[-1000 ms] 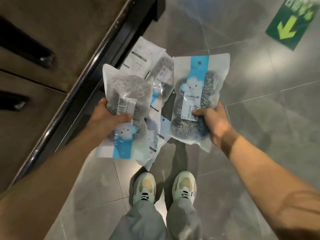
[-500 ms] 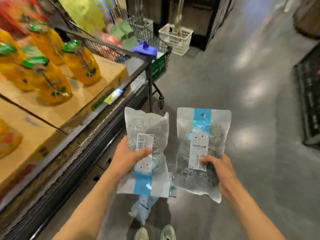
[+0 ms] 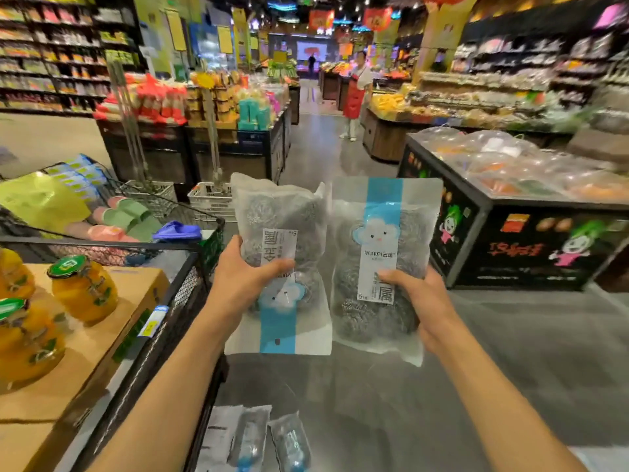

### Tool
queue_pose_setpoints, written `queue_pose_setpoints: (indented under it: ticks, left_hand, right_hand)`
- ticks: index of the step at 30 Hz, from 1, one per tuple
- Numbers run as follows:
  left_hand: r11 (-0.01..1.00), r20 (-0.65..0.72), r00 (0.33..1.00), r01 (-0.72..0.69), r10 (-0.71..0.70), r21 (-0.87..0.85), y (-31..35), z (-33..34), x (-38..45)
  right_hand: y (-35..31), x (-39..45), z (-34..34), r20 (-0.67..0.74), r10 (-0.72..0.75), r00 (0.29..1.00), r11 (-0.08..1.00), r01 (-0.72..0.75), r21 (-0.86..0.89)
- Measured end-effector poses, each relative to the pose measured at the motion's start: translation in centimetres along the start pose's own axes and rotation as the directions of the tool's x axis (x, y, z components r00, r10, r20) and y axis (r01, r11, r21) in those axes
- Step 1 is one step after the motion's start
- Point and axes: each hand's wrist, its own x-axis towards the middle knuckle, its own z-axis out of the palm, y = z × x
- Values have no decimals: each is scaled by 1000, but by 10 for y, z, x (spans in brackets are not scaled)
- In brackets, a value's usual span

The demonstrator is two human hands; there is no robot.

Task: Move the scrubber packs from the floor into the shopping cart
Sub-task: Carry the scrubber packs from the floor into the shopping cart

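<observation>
Item 1: left hand (image 3: 245,284), fingers curled round a scrubber pack (image 3: 282,264), thumb across its label. That pack sits inverted, blue band at 6 o'clock.

Item 2: right hand (image 3: 422,301), gripping a second pack (image 3: 377,260) upright, blue band at 12 o'clock, thumb on the label. I read the two packs as side by side, edges just meeting, held up mid-frame.

Item 3: spare packs (image 3: 252,441) on the floor (image 3: 442,386) at 6 o'clock, three that I can count, partly cut off by the frame edge.

Item 4: cart (image 3: 204,229), wire-sided, at 9 o'clock of the held packs, holding a blue item (image 3: 177,230) and pink and green goods.

Item 5: jars (image 3: 81,287) of yellow fruit on a carton at 8 o'clock.
</observation>
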Motion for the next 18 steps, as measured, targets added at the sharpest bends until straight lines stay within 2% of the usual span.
queue_pose_setpoints:
  ticks: [4,7,12,18]
  left_hand:
    - [998,174,984,-16,27,-66,25,38,-8]
    - [995,318,947,-16,48,-101,40,79,-22]
    - [986,534,843,26,65,-162,55,155,-60]
    - [981,704,704,56,91,-183,66,249,-117]
  right_hand:
    - [-20,-45,-34,-173,-42,984,999,46,18]
    - [-28,-84,-70,-353,-56,934,998,66,18]
    - [-37,-156,-133,-649,-119,751,989,149,-9]
    - [-40,-238,-203,-798,-176,576,975,217,-58]
